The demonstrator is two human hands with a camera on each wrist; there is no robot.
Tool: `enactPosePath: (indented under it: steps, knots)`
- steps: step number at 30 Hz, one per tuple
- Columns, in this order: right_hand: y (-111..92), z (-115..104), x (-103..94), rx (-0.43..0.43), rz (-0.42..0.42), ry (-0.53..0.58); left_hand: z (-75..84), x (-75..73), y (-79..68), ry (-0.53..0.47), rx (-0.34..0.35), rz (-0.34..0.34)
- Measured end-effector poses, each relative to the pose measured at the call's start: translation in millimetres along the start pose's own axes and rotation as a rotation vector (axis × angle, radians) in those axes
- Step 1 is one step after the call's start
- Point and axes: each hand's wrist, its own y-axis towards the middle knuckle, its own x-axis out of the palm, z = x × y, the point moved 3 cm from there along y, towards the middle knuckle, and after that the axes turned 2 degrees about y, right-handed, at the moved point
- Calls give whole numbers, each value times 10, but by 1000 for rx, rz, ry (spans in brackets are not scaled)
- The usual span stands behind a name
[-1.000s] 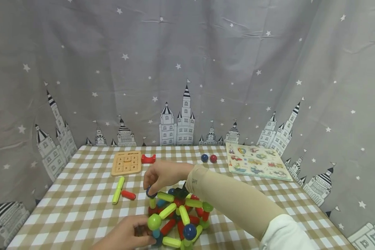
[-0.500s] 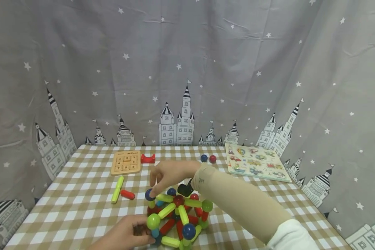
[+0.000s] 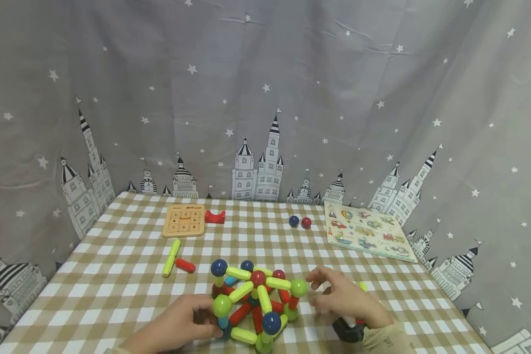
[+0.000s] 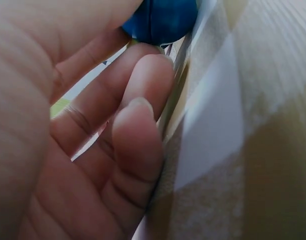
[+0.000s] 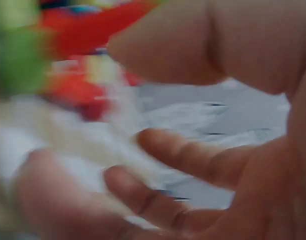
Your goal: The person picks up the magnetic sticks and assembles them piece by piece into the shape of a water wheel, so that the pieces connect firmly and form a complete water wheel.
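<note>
Yellow-green and red rods (image 3: pixel 241 292), joined by coloured balls (image 3: pixel 272 323), form a frame (image 3: pixel 258 278) standing on the checked cloth (image 3: pixel 258 243). Operating remotely, I note the left hand (image 3: pixel 181 318) gripping its near-left corner at a low blue ball (image 3: pixel 225 332). I record the right hand (image 3: pixel 342 299) just beside its right side, holding nothing, fingers loosely bent.

The wooden board (image 3: pixel 183 221) had 1, 2, 3, then 4, 6, then 7, 5, 8; its top writing was too small
</note>
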Motion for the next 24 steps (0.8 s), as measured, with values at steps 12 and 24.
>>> enactPosePath:
  steps: [12,24]
  knots:
    - [293,329,465,-53,11,58,-1,49,24,-67,75,-35]
    - [332,468,450,-121,188,-18,-10,-224,9,110,-159,157]
